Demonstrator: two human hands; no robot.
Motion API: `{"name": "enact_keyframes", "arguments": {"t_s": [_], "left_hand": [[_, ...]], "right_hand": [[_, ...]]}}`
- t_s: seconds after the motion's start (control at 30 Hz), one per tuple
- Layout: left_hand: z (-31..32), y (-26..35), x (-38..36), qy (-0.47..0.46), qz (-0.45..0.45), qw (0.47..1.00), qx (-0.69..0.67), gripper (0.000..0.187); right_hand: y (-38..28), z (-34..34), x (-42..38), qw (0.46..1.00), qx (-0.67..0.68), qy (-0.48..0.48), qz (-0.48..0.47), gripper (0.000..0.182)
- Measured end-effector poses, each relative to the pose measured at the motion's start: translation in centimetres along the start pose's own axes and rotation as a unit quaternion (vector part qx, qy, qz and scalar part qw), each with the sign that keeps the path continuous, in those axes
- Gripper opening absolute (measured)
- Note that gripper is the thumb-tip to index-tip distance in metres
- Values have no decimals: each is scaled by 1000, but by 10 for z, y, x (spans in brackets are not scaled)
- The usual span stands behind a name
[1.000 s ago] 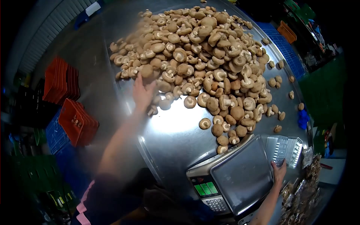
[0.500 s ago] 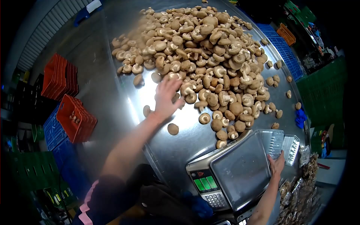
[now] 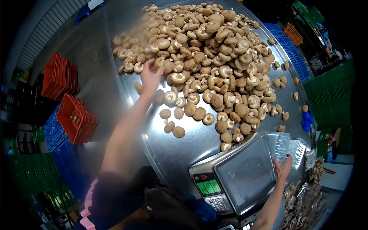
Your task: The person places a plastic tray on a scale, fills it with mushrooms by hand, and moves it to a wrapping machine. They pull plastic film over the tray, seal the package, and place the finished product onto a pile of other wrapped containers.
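Note:
Brown mushrooms (image 3: 214,50) lie in a large heap on the metal table (image 3: 188,143). At the heap's left edge, my left hand (image 3: 151,76) has its thumb and fingers around one mushroom (image 3: 159,63). Several loose mushrooms (image 3: 178,132) lie nearer the front. My right hand (image 3: 283,167) is at the right edge of the scale (image 3: 245,172), with its fingers at a clear plastic tray (image 3: 278,145). More clear trays (image 3: 297,153) stand just right of it. The scale's display (image 3: 209,187) glows green.
Red crates (image 3: 78,120) stand at the left over blue ones (image 3: 63,161). A blue crumpled item (image 3: 307,121) lies at the table's right edge. Packed mushrooms (image 3: 303,199) are at the lower right. Green crates (image 3: 331,99) are stacked beyond the table.
My left hand has moved up and left along the heap and now holds a mushroom. More mushrooms lie loose near the table's front. My right hand has hardly moved.

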State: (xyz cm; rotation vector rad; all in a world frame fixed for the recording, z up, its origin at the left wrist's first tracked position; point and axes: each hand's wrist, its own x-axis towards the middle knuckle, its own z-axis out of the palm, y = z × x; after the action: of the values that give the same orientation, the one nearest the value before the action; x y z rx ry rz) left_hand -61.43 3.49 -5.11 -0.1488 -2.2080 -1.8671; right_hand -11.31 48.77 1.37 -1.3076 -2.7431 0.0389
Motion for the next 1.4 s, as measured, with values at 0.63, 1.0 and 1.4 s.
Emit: {"name": "enact_keyframes", "arguments": {"t_s": [0.63, 1.0, 1.4], "left_hand": [[-571, -31, -60, 242, -230, 887, -320, 67], [-435, -33, -87, -33, -441, 888, 127, 39], [-83, 85, -11, -190, -52, 979, -47, 20]], "right_hand": [[84, 58, 31, 993, 57, -99, -3, 80], [99, 65, 44, 991, 40, -123, -15, 88], [6, 4, 12, 991, 49, -98, 71, 97]]}}
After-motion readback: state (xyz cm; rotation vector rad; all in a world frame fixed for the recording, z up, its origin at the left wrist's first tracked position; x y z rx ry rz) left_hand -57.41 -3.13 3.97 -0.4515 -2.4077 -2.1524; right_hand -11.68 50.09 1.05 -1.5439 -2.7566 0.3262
